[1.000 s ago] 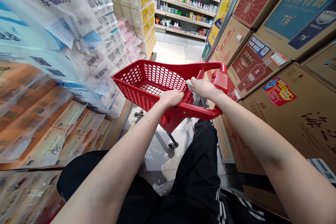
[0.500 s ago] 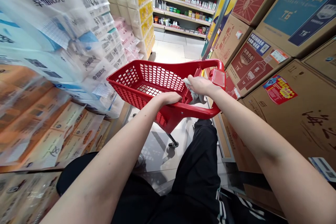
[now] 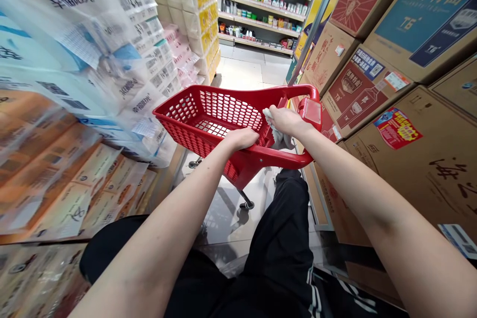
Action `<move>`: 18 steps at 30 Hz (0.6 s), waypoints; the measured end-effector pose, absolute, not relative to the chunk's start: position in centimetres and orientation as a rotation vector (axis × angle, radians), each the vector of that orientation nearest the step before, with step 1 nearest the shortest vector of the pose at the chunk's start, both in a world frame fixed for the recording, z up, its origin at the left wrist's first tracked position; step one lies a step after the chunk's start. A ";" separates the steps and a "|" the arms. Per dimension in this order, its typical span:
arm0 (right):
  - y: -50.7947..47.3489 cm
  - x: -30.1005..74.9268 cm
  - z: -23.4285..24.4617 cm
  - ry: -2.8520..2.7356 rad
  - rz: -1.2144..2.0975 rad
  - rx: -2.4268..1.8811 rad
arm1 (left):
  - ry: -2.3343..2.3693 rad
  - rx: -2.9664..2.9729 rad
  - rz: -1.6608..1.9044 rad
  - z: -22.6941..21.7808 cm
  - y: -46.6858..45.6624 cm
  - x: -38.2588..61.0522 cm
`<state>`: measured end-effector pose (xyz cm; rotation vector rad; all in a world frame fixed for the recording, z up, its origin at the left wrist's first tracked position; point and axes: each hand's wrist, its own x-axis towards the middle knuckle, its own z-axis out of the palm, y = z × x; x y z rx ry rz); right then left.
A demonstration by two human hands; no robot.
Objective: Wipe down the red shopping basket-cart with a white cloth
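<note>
A red plastic shopping cart (image 3: 208,144) with a perforated basket stands in front of me, turned so its handle end points right. My left hand (image 3: 244,138) is closed over the near rim of the basket, fingers curled over to the inner side. In my right hand (image 3: 285,120), above the handle end of the cart, is a crumpled greyish-white cloth (image 3: 280,138). The fingers are bent around the cloth, and part of it hangs down between the basket and the handle bar. The basket's floor shows through as a white-lit grid.
Plastic-wrapped paper packs (image 3: 112,59) and orange packs (image 3: 44,144) are piled on the left. Cardboard cartons (image 3: 410,159) are stacked close on the right, beside an upright metal pole with a dark handle (image 3: 316,25). Shelves of bottles and tubes (image 3: 264,7) stand at the aisle's far end.
My left hand has lifted slightly, its knuckles now higher over the near rim. The cart and my right hand with the cloth sit a touch further right in view.
</note>
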<state>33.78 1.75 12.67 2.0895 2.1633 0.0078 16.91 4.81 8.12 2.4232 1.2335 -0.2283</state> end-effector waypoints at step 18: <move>-1.8 31.3 13.7 2.228 -0.104 1.931 | 1.312 2.346 -0.142 7.8 4.3 16.7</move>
